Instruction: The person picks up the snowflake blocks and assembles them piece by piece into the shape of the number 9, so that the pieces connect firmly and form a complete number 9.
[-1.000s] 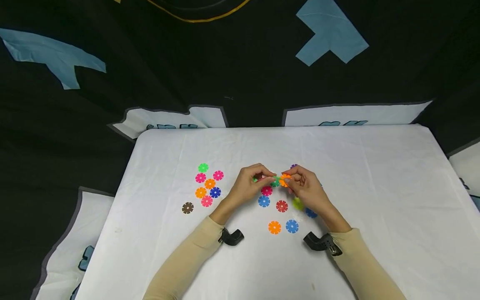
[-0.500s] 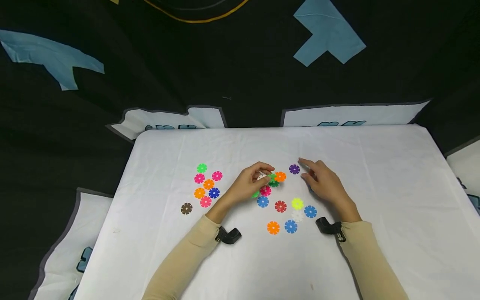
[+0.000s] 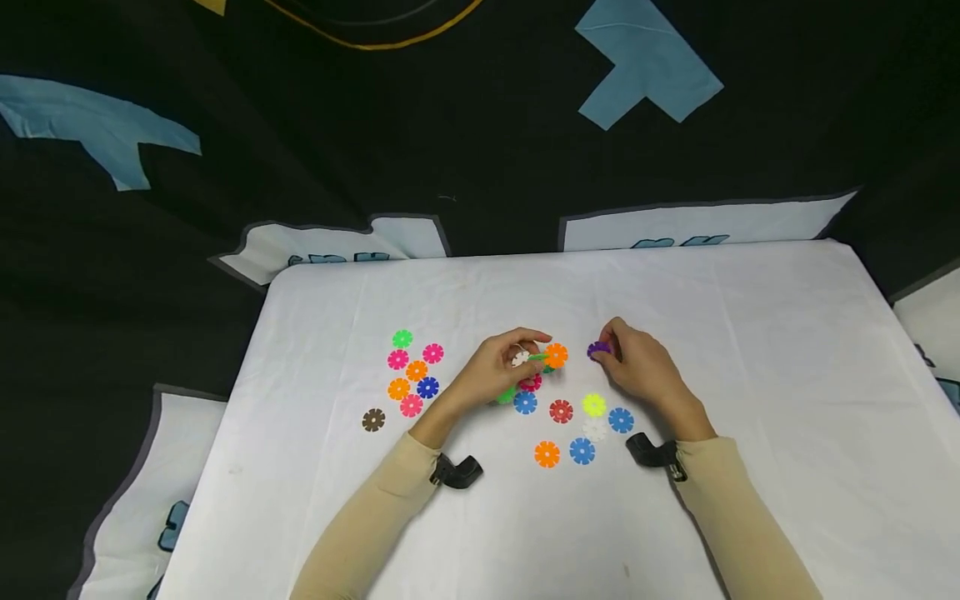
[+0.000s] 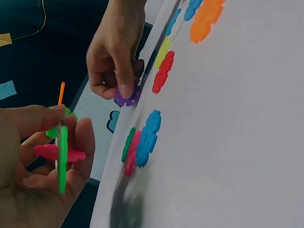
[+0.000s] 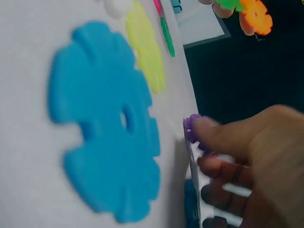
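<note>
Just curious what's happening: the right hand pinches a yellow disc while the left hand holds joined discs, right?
The colour is wrong: the left wrist view shows the right hand pinching a purple disc, while the left hand holds joined discs.

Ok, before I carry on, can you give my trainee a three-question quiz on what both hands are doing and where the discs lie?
1. True or false: the right hand pinches a round, notched purple plastic disc.
2. In the head view, which colour is the leftmost disc lying on the white tabletop? A) green B) brown C) dark blue
3. The left hand holds a joined piece of plastic discs. In the head view, which colour disc forms its right end?

Key:
1. True.
2. B, the round, notched brown plastic disc.
3. Orange: the round, notched orange plastic disc.
</note>
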A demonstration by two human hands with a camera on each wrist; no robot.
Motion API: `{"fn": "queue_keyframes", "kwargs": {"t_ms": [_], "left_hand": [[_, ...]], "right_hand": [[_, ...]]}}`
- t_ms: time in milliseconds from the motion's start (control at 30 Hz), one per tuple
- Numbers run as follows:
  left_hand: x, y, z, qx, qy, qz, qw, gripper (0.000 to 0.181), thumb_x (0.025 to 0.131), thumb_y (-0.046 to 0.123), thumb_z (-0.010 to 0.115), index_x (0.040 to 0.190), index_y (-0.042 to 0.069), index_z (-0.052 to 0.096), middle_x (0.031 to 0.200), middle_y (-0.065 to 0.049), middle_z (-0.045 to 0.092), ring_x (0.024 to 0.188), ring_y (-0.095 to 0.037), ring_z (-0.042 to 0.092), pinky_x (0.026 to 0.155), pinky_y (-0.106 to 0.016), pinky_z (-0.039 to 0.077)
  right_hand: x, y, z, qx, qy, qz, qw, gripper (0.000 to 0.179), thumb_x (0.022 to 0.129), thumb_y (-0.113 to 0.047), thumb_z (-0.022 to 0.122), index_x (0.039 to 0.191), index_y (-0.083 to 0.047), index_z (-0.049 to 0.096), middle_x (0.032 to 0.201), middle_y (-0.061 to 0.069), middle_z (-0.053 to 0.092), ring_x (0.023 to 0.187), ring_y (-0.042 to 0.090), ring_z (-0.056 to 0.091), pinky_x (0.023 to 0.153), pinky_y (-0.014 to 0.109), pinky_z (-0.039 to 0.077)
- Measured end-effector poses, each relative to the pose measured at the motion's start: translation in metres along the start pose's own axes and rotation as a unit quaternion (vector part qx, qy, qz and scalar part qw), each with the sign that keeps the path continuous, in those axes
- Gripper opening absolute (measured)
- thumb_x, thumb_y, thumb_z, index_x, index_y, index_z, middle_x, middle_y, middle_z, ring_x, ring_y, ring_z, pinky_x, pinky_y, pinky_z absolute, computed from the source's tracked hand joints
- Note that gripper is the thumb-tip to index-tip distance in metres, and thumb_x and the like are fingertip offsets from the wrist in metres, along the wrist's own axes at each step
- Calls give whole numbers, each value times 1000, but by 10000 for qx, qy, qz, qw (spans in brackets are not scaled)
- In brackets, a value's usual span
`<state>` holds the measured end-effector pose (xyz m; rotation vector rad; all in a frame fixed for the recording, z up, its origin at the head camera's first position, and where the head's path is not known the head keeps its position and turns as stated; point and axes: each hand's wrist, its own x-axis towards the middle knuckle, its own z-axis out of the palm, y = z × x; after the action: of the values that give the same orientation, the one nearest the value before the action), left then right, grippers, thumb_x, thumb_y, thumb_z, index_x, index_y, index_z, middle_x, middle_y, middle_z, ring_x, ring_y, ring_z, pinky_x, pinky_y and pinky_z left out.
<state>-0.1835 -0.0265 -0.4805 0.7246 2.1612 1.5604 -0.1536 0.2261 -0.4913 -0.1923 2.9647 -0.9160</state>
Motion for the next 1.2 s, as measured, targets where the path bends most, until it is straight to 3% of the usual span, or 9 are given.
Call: {"fn": "queue_keyframes", "kwargs": {"t_ms": [200,333,500,767,833,1000,1200], "left_hand": [[-2,1,-5,-120,174,-53,9998,36,91,13,70,127,15,65,106,-6,62,80,-15,58,65,-22,54],[-1,3,-7,-122,146,-47,9998,35,91,13,70,126,15,66,105,-6,61,75,-16,61,64,-25,56],[-2,4,-7,-340,43,-183,9992,36,91,16,71,126,13,65,101,-9,59,62,-20,64,60,-28,57],[-5,5,-8,-623,18,-404,9972,35,90,18,72,124,13,65,100,-11,57,59,-24,67,58,-31,58],[-5,4,-8,-468,55,-395,9981,35,90,20,72,124,13,66,101,-10,58,61,-20,66,59,-29,57],[-5,3,-8,-304,70,-418,9986,34,90,20,72,123,11,66,110,-7,66,62,-19,68,60,-28,57],[-5,6,-6,-415,-19,-540,9977,35,89,18,73,121,6,68,116,-12,70,62,-27,72,58,-36,59]], "right_hand": [[-6,-22,-6,753,-93,-806,9939,18,92,-15,69,102,-11,55,74,0,55,62,15,45,55,24,38],[-11,-35,-11,951,27,-1149,9888,18,92,-12,68,103,-12,55,77,-1,58,61,13,45,54,23,39],[-14,-40,-10,915,164,-1301,9871,18,91,-8,69,104,-10,56,83,0,65,61,12,45,54,22,40],[-12,-43,-6,737,312,-1361,9875,20,89,-6,71,104,-9,58,81,0,65,60,12,45,53,22,40],[-12,-44,-5,715,348,-1437,9864,19,88,-5,71,103,-9,59,79,0,64,59,11,44,53,21,39],[-13,-48,-3,554,544,-1744,9816,18,86,-3,74,97,-8,61,74,3,66,56,10,42,51,21,38],[-14,-48,3,669,842,-2123,9713,19,81,4,75,86,-4,59,80,10,72,55,8,45,49,19,40]]}}
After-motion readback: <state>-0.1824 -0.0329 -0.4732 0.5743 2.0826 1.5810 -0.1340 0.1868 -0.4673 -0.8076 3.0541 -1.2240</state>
